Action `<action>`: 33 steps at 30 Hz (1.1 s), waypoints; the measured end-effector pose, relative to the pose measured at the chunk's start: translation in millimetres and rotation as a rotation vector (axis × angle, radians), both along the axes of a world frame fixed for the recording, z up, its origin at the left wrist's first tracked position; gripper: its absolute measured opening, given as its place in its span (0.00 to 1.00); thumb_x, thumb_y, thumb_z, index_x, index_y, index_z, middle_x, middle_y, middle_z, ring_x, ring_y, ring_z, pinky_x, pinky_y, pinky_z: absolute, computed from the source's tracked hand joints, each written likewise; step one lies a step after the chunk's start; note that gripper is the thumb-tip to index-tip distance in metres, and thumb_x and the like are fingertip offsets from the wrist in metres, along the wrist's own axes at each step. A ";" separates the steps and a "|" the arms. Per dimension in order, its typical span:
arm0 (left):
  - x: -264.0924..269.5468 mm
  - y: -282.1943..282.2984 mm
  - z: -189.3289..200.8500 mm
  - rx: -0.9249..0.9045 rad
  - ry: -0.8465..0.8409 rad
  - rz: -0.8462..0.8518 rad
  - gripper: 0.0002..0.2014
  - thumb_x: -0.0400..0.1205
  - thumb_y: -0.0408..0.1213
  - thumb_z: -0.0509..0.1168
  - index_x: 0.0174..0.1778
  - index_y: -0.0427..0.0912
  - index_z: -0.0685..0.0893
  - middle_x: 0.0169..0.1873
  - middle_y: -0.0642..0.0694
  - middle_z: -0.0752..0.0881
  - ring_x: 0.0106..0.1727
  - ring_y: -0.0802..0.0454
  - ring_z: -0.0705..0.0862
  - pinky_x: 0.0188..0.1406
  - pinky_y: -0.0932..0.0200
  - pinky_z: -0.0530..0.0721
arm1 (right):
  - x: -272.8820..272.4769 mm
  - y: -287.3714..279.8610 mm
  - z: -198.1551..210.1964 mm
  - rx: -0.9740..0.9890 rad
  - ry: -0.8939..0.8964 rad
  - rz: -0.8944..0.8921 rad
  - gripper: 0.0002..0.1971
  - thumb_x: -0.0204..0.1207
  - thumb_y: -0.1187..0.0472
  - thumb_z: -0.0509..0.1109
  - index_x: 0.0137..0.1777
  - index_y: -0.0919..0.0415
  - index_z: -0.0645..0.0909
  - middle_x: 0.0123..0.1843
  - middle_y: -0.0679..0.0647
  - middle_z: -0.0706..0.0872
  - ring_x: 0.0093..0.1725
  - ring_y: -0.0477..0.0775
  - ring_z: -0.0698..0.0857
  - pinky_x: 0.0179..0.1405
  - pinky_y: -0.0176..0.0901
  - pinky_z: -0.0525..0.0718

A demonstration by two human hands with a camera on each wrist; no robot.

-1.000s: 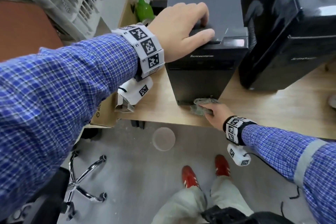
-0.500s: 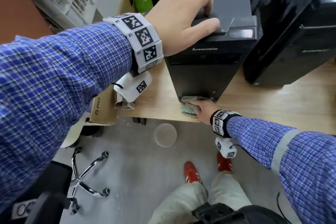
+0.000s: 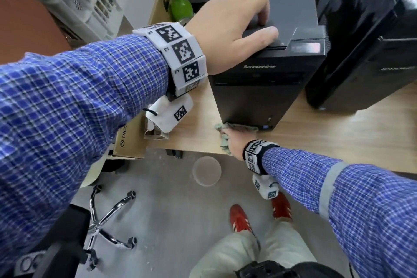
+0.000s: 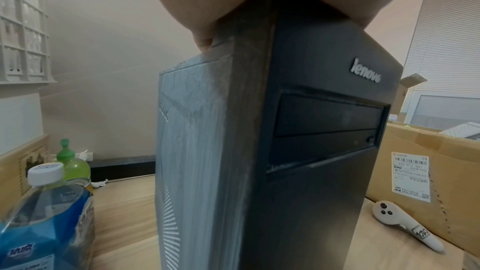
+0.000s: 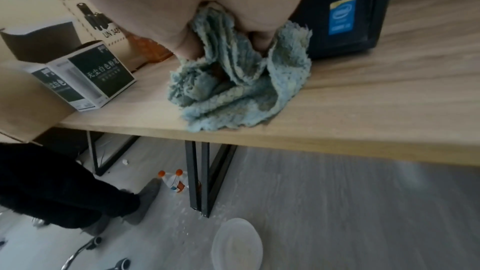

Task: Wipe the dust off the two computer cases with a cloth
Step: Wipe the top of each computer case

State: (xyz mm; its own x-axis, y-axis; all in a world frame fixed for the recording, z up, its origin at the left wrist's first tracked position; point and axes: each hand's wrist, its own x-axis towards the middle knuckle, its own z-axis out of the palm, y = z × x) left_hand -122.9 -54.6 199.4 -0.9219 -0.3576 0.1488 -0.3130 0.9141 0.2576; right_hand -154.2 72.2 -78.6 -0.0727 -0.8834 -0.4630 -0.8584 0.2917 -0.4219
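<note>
Two black computer cases stand on the wooden table (image 3: 338, 137): the left case (image 3: 259, 97) and the right case (image 3: 365, 52). My left hand (image 3: 237, 27) grips the top front corner of the left case, fingers curled into the top recess and thumb along the front edge. The left wrist view shows dust streaks on that case's side (image 4: 194, 151). My right hand (image 3: 237, 142) holds a crumpled blue-green cloth (image 3: 224, 142) against the bottom left of the case's front, where the cloth (image 5: 233, 89) also lies on the table near its edge.
A green bottle (image 3: 180, 5) and a blue-labelled bottle (image 4: 44, 213) stand left of the case. A cardboard box (image 3: 129, 142) and a small carton (image 5: 83, 75) sit at the table's left end. A white controller (image 4: 405, 225) lies to the case's right. On the floor are a chair base (image 3: 108, 216) and a round lid (image 3: 206, 170).
My right hand has slid the cloth leftward along the bottom of the left case's front, from its right side to its left corner. My left hand keeps its hold on top.
</note>
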 end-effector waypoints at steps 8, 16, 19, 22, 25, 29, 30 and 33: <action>0.5 1.7 1.1 -0.012 -0.017 0.002 0.26 0.79 0.60 0.50 0.58 0.44 0.79 0.32 0.62 0.70 0.42 0.49 0.72 0.44 0.53 0.68 | -42.3 36.7 -8.4 -0.026 0.055 -0.308 0.16 0.80 0.62 0.60 0.64 0.48 0.79 0.58 0.49 0.87 0.52 0.55 0.88 0.55 0.44 0.85; -0.8 0.7 -1.0 -0.006 -0.004 0.016 0.25 0.80 0.60 0.50 0.57 0.44 0.79 0.31 0.61 0.71 0.41 0.50 0.72 0.44 0.54 0.67 | -11.3 8.2 -3.8 0.048 0.085 -0.037 0.24 0.72 0.57 0.73 0.69 0.57 0.76 0.63 0.57 0.82 0.60 0.61 0.82 0.60 0.46 0.81; -0.7 0.0 -2.8 0.007 0.003 0.023 0.24 0.80 0.59 0.51 0.57 0.44 0.78 0.31 0.61 0.72 0.41 0.52 0.73 0.43 0.55 0.68 | 2.9 -7.2 -2.6 0.023 0.011 -0.123 0.12 0.61 0.63 0.77 0.43 0.55 0.78 0.39 0.47 0.83 0.43 0.56 0.86 0.41 0.38 0.80; -1.4 -0.7 -2.7 0.008 -0.002 0.029 0.23 0.80 0.58 0.51 0.57 0.44 0.78 0.31 0.60 0.73 0.41 0.52 0.73 0.42 0.55 0.67 | -0.4 -3.7 -4.4 0.044 0.017 -0.070 0.17 0.70 0.59 0.73 0.58 0.57 0.78 0.52 0.52 0.84 0.53 0.59 0.86 0.54 0.46 0.85; -1.3 -1.6 -2.1 0.019 -0.002 0.014 0.23 0.80 0.58 0.50 0.56 0.44 0.78 0.31 0.59 0.74 0.40 0.51 0.74 0.41 0.54 0.68 | -18.4 12.1 -5.7 0.079 0.057 -0.093 0.26 0.77 0.57 0.67 0.75 0.59 0.71 0.69 0.56 0.79 0.66 0.60 0.81 0.66 0.52 0.80; -1.1 -1.2 0.2 0.052 -0.001 0.009 0.24 0.80 0.57 0.48 0.54 0.44 0.79 0.31 0.58 0.76 0.39 0.49 0.76 0.40 0.52 0.70 | -50.9 40.5 1.3 0.108 0.027 -0.345 0.21 0.78 0.62 0.64 0.72 0.57 0.74 0.68 0.58 0.81 0.65 0.61 0.82 0.65 0.49 0.81; -1.2 -0.7 1.2 0.059 -0.002 0.007 0.24 0.80 0.57 0.47 0.54 0.44 0.79 0.32 0.58 0.77 0.40 0.48 0.77 0.41 0.52 0.71 | -55.3 45.4 4.1 0.124 0.020 -0.398 0.19 0.79 0.63 0.62 0.70 0.58 0.74 0.66 0.61 0.82 0.63 0.63 0.82 0.63 0.49 0.81; -0.7 0.7 3.5 0.061 -0.009 0.000 0.23 0.81 0.57 0.47 0.54 0.45 0.79 0.33 0.56 0.79 0.41 0.47 0.78 0.42 0.49 0.74 | -56.8 58.7 20.2 0.096 -0.033 -0.456 0.17 0.81 0.62 0.60 0.69 0.58 0.76 0.64 0.61 0.83 0.62 0.62 0.82 0.60 0.46 0.79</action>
State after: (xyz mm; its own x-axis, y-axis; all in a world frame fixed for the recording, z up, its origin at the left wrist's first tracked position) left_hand -123.6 -53.8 202.9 -0.9233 -0.3657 0.1179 -0.3156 0.8968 0.3101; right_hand -211.0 130.9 -58.4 -0.4275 -0.7181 -0.5492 -0.6205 0.6749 -0.3994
